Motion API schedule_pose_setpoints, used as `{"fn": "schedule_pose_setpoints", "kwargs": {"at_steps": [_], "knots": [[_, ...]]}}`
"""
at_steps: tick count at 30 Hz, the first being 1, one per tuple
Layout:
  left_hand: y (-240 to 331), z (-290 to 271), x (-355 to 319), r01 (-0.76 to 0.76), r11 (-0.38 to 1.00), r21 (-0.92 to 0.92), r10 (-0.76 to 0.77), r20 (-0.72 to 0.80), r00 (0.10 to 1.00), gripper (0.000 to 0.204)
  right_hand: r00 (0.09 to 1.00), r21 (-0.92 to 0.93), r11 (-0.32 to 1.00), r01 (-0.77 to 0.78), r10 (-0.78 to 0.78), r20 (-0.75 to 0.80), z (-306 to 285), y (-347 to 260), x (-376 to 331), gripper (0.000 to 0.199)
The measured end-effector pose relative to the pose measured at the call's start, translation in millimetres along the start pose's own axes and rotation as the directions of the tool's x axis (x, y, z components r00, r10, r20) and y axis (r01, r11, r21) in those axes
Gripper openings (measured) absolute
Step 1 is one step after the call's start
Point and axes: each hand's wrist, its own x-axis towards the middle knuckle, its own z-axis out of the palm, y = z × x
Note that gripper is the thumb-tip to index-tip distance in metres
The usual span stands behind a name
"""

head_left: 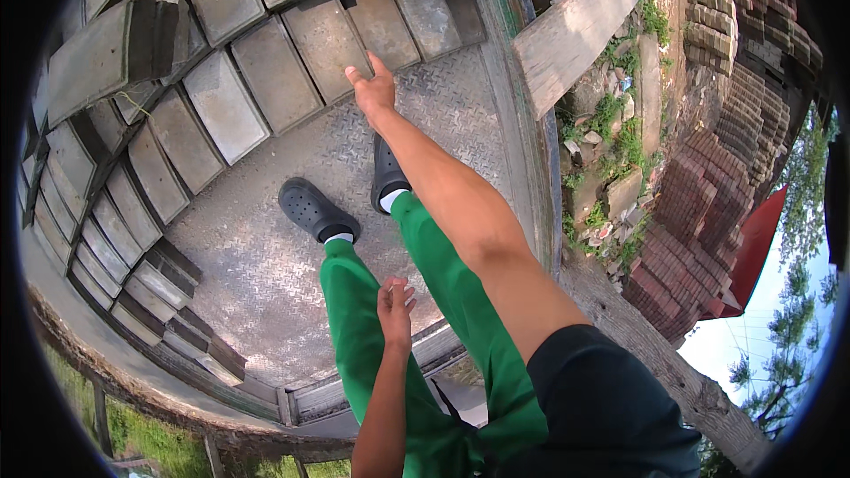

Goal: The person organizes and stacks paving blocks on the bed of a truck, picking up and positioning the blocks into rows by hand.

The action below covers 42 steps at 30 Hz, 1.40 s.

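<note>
Truck bed floor: patterned metal plate, dull. Slabs: matt grey concrete, rough. Plank: weathered wood.

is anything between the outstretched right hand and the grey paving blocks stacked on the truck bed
Nothing visible. The right hand is open and empty, just short of the nearest grey paving block, with only bare checker-plate floor beneath it.
</note>
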Motion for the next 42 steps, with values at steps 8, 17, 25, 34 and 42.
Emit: {"fn": "schedule_pose_setpoints", "kwargs": {"at_steps": [8,17,25,34,42], "knots": [[25,-1,-8,-0.143,0.979,0.146,0.147,-0.018,0.989,0.061,0.772,-0.665,0.397,0.632,-0.396,0.497,-47,-14,0,0.101],[79,-4,-54,-0.286,0.956,-0.066,0.270,-0.181,0.946,0.048,0.786,-0.776,0.202,0.597,-0.342,0.515,-48,-33,-5,0.094],[197,-80,-78,-0.540,0.840,-0.061,0.437,-0.514,0.738,0.054,0.770,-0.776,-0.098,0.623,0.248,0.587,2,-135,-50,0.045],[492,-246,20,-0.619,0.477,0.624,0.864,-0.460,0.203,0.059,0.652,-0.485,0.473,0.736,-0.300,0.696,115,-255,-188,0.031],[623,-279,40,-0.484,0.244,0.840,0.964,-0.264,0.027,0.061,0.527,-0.659,-0.143,0.738,-0.487,0.696,234,-396,-127,0.132]]}}
